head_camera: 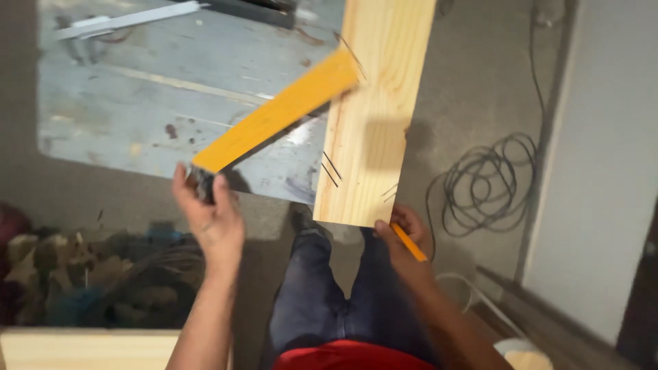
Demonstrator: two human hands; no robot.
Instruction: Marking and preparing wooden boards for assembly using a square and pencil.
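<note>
Seen from above, a person stands at a worn grey tabletop (123,109), both forearms stretched forward from the bottom of the frame. The left hand (209,212) is closed around the dark lower end of a long yellow straightedge (277,113), fingers curled over it and the wrist straight; the tool rises diagonally up and to the right, its far end lying across a pale wooden board (370,109). The board runs lengthways away from the person along the tabletop's right side, its near end overhanging the edge above the person's dark trousers (315,294). Short dark pencil marks show on its surface. The right hand (408,243) sits just below the board's near right corner, fingers folded around a yellow pencil (409,242) that slants down and to the right. A coil of dark cable (486,178) lies on the concrete floor (466,82) to the right.
</note>
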